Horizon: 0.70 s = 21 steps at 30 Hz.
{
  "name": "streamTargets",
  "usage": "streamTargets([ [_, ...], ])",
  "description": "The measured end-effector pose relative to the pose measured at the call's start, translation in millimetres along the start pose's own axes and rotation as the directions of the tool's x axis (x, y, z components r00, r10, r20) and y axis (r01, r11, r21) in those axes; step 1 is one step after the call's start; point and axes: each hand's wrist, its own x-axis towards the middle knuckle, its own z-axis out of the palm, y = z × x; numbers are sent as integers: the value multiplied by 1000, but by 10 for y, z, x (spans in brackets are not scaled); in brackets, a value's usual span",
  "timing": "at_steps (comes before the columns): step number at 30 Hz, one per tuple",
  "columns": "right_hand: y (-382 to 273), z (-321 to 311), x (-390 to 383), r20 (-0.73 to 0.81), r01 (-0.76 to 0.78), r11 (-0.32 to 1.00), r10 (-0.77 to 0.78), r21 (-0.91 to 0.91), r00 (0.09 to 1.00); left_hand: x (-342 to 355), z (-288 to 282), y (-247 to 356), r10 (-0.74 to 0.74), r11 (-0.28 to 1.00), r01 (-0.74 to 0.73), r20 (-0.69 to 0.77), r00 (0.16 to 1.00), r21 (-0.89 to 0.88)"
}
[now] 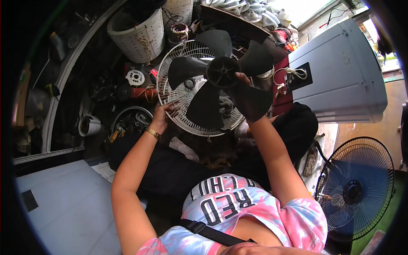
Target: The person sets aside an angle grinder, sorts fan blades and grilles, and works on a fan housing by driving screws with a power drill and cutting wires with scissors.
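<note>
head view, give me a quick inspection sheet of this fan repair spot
surface: grey board at lower left, dark lap beneath the work
job's things: black fan blade held above white fan guard
clutter: white basket, white cup, small parts on the ground
hands: left hand on the guard rim; right hand holds the blade near its hub
cables: white cord coiled by the grey box
surroundings: blue standing fan at right

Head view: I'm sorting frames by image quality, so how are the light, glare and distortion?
Head view: window at the top is blown out; left clutter is in deep shadow; fan blade reads sharp; straight edges bow toward the black fisheye rim.
</note>
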Motion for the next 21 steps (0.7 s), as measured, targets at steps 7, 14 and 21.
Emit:
streamTargets([
  [7,-64,-131,-67,-40,-79,995,77,-54,996,29,19,-7,-30,999,30,-9,1000,32],
  [14,-93,-79,-71,-168,-26,989,0,-147,986,14,-33,0,-29,999,30,-62,998,23],
  [21,-324,-649,-5,-229,132,970,-179,-205,957,172,-199,-105,-11,998,14,-47,999,55],
])
